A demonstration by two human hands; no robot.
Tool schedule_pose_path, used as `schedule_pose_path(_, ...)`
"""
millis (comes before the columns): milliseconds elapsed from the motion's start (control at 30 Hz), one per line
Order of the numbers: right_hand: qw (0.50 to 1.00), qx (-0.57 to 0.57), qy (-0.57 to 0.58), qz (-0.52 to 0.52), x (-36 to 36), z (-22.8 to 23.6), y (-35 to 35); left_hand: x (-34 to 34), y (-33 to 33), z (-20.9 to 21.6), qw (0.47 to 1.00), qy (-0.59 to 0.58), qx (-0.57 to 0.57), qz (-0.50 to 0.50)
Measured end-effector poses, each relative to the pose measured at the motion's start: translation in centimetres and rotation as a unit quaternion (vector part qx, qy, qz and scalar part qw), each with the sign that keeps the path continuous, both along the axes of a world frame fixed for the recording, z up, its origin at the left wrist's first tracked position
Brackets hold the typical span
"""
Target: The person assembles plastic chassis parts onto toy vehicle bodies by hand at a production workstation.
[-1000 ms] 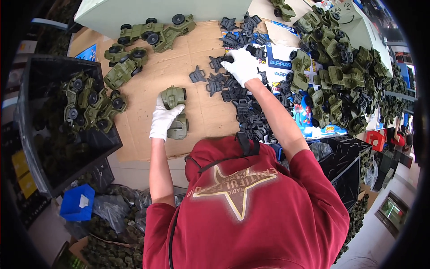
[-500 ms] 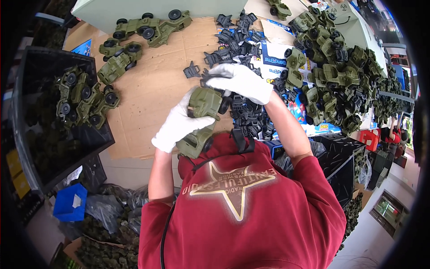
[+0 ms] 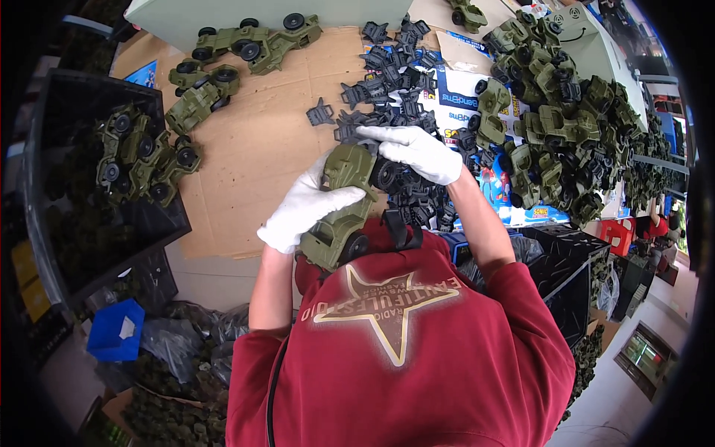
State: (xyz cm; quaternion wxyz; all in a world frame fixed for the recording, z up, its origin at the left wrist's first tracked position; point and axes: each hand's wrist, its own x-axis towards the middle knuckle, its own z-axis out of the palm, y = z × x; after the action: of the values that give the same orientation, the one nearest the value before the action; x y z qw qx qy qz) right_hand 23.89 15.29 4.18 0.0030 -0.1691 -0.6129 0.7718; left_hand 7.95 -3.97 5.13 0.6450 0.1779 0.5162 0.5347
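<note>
My left hand [image 3: 304, 211], in a white glove, is wrapped around an olive-green toy jeep [image 3: 348, 167] with black wheels, held close to my chest. The jeep's front end points away from me, towards the black parts on the table. Just beyond that end and its front right wheel is my right hand [image 3: 421, 153], also gloved, its fingers stretched out to the left. Near those fingertips lies a small black plastic part [image 3: 346, 132]. The right thumb and the underside of that hand are hidden, and I cannot tell whether it touches the jeep.
A heap of black plastic parts [image 3: 387, 74] runs across the cardboard [image 3: 261, 141]. Many olive toy jeeps [image 3: 558, 127] are piled at the right. Others stand at the back left, and several lie by a black crate [image 3: 52, 186]. A blue bin [image 3: 115, 331] is at lower left.
My left hand and the jeep have shifted slightly right and tilted, showing more of its wheels. My right hand has come a little nearer and to the right, its fingers straighter.
</note>
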Motion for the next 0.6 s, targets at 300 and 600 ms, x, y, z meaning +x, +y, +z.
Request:
schedule_pose_path(300,0.96,-0.254,0.031,-0.118,1.2,-4.8,-1.3,0.1,0.1,0.8,0.996,-0.079,-0.026,-0.008)
schedule_pose_path(600,0.98,-0.184,-0.002,-0.079,1.3,-3.5,-0.8,0.6,0.1,0.6,1.0,-0.02,-0.008,-0.004)
